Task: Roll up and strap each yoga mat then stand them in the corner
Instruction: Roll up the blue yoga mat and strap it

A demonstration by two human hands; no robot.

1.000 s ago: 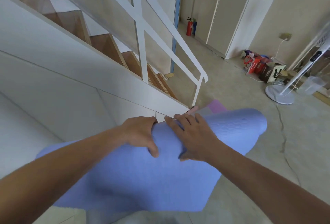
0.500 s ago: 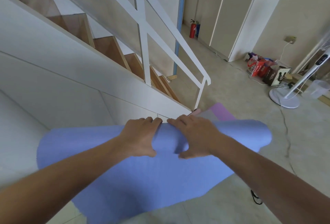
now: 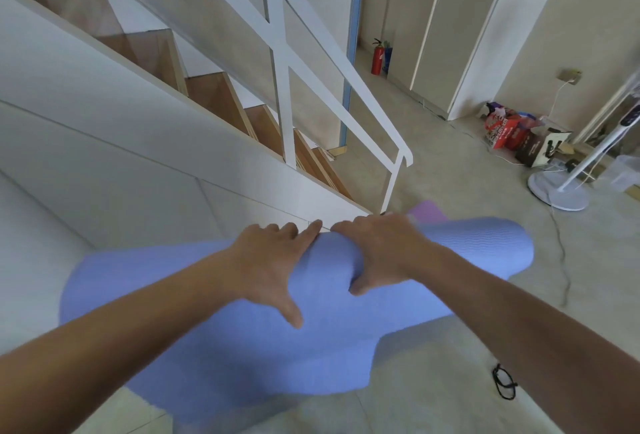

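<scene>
A blue yoga mat (image 3: 242, 340) is held up in front of me, its top edge curled into a loose roll and its free part hanging below. My left hand (image 3: 270, 260) lies over the rolled top, fingers stretched forward and thumb spread down onto the mat. My right hand (image 3: 384, 253) grips the roll just to the right, fingers curled over the top and thumb tucked under. The roll's right end (image 3: 498, 246) sticks out past my right hand. A pink mat (image 3: 427, 212) shows partly on the floor behind it.
A white staircase wall (image 3: 138, 163) with a railing (image 3: 346, 94) stands close on the left. A black strap (image 3: 504, 385) lies on the floor at lower right. A fan base (image 3: 557, 191), a cable, boxes (image 3: 512, 132) and a fire extinguisher (image 3: 377, 59) stand further off.
The mat has dropped a little and its hanging part swung left. My left thumb has spread out away from the fingers; both hands stay on the rolled top.
</scene>
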